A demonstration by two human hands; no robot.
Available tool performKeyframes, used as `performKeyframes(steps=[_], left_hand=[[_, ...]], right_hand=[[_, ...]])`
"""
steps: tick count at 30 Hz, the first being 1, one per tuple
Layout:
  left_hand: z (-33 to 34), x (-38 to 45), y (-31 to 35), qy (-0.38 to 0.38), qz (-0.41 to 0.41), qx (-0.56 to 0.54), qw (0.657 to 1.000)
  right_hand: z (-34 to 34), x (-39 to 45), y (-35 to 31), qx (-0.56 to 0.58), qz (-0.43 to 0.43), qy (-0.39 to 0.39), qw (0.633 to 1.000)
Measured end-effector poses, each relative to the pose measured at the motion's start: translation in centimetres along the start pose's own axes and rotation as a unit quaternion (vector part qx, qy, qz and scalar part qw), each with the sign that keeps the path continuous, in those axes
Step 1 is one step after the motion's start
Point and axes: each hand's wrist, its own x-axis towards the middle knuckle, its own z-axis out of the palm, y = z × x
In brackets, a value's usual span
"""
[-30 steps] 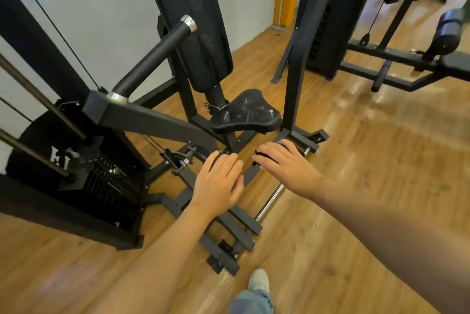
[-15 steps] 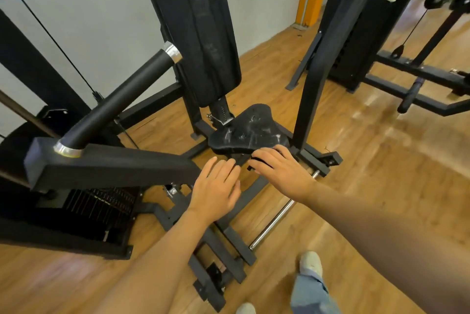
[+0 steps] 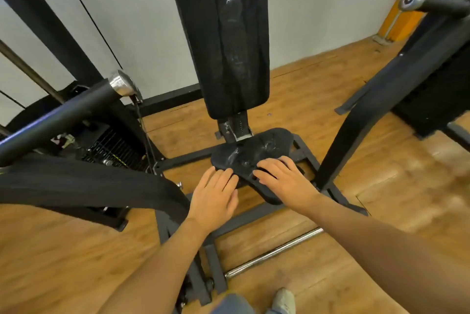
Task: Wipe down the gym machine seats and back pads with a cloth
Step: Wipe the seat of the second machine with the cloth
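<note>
Both hands reach the seat, no cloth visible

Having closed in, the left hand (image 3: 215, 199) and right hand (image 3: 284, 179) lie flat-fingered at the seat (image 3: 254, 155), frame centre; wiping looks imminent.

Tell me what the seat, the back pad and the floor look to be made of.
Seat: seemingly black vinyl or moulded plastic, scuffed, with whitish smears and glossy highlights.
Back pad: likely padded black vinyl or leatherette; it shows lengthwise wrinkles and pale scuffs.
Floor: wood or wood-look laminate, given plank seams, grain and a glossy sheen.
</note>
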Motion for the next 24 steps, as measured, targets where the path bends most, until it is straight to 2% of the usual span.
performKeyframes(steps=[5, 13, 24], left_hand=[[1.8, 1.0, -1.4, -0.026, -0.044, 0.022, 0.998], [6.2, 3.8, -2.8, -0.031, -0.059, -0.003, 0.998], [10.2, 6.5, -4.1, -0.059, -0.133, 0.013, 0.989]], right_hand=[[1.9, 2.5, 2.5, 0.018, -0.057, -0.008, 0.998], [5.2, 4.9, 6.4, 0.002, -0.111, -0.059, 0.992], [10.0, 8.8, 10.6, 0.039, -0.128, -0.117, 0.984]])
